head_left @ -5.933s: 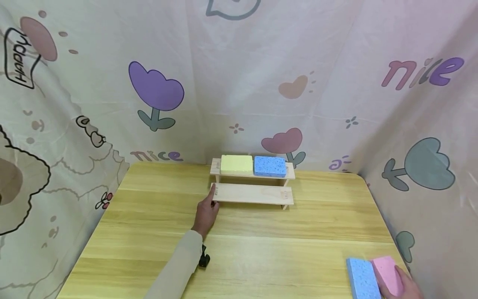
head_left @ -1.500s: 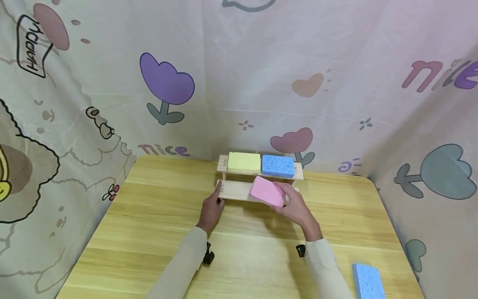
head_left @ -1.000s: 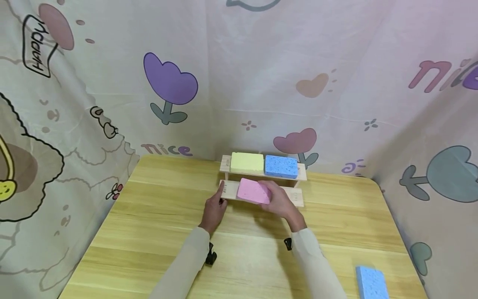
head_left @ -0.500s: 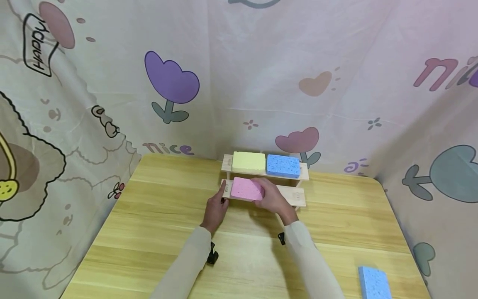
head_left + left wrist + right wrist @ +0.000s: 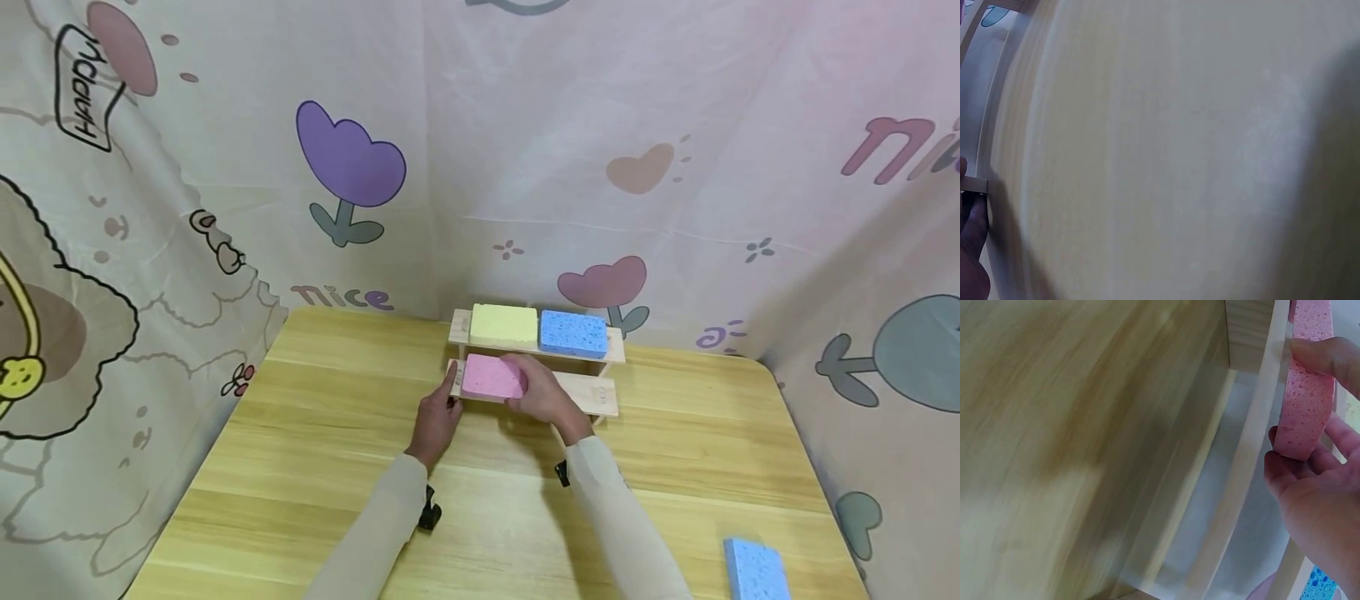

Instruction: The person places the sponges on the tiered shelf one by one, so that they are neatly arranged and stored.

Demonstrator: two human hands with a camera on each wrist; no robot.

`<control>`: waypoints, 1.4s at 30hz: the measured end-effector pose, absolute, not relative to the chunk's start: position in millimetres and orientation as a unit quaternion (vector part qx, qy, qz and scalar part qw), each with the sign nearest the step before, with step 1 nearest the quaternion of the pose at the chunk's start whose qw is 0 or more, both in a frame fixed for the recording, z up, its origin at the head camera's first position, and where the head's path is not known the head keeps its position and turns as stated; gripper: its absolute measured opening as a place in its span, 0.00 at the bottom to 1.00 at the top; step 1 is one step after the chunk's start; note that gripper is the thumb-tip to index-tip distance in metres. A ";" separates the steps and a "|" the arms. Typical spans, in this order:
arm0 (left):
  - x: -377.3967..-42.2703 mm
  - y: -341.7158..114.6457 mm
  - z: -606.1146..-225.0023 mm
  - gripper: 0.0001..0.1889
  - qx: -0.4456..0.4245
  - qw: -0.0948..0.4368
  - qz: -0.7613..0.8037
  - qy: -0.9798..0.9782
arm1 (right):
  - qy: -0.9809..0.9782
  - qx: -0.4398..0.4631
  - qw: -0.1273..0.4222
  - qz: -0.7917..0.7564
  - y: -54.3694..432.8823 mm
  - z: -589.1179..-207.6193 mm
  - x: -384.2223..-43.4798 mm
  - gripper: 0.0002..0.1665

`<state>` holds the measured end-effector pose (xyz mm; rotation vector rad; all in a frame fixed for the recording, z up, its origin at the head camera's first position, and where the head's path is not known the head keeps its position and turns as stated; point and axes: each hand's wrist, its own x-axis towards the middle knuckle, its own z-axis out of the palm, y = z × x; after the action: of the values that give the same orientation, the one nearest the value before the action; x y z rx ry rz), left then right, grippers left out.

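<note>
At the left end of the two-tier wooden shelf's lower board (image 5: 592,393), my left hand (image 5: 435,421) grips the edge, thumb on top. The left wrist view catches only part of that hand (image 5: 972,244) at its left border. A pink sponge (image 5: 491,377) lies flat over the left part of this board, just right of my left thumb. My right hand (image 5: 546,398) holds the sponge by its right end. In the right wrist view, thumb and fingers of the hand (image 5: 1329,506) wrap the pink sponge (image 5: 1307,409), whose lower edge is right at the board.
On the upper tier sit a yellow sponge (image 5: 504,323) and a blue sponge (image 5: 573,333), side by side. Another blue sponge (image 5: 757,571) lies on the wooden table (image 5: 300,467) at the front right. A printed curtain (image 5: 480,150) hangs behind the table and along its sides.
My right hand has brought the pink sponge from beside the blue one at front right to the lower board, then slid left and levelled it. My left hand keeps its grip on the board.
</note>
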<state>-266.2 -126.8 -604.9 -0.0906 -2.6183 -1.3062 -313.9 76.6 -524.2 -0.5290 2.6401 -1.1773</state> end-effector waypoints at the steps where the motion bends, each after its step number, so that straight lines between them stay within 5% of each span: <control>1: -266.4 -126.8 -605.0 0.39 -0.032 0.109 -0.444 -0.889 | 0.895 -0.179 0.101 -0.397 76.6 -524.9 -314.5 0.45; 42: -266.7 -126.8 -606.2 0.40 -0.038 0.126 -0.437 -0.890 | 0.900 -0.178 0.124 -0.379 73.2 -531.5 -319.6 0.47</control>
<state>-266.7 -126.8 -606.2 -0.1111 -2.5910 -1.2713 -319.6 73.2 -531.5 -0.5200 2.6235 -1.1048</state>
